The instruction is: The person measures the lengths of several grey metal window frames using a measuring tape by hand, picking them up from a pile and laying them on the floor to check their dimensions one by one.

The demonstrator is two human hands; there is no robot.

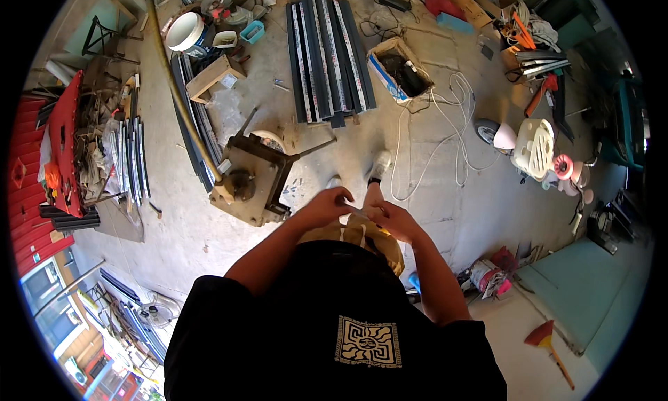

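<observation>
Dark bars (330, 56): side by side on the floor (449, 209), ahead of the fingers (337, 195).
Metal stand (268, 168): left of the fingers.
Left hand (325, 208): fingers bent in, seem to pinch the small strip (356, 211).
Right hand (392, 221): fingers narrow, seem to hold its other end.
Small strip: between both hands, not put down; too small to tell what is done or left.

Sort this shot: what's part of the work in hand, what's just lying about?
In hand, as it looks:
- small piece, held between left hand and right hand; too small to identify
- perhaps metal machine, nearby but untouched

Likely just lying about:
- dark bars
- bucket
- open box
- broom
</observation>
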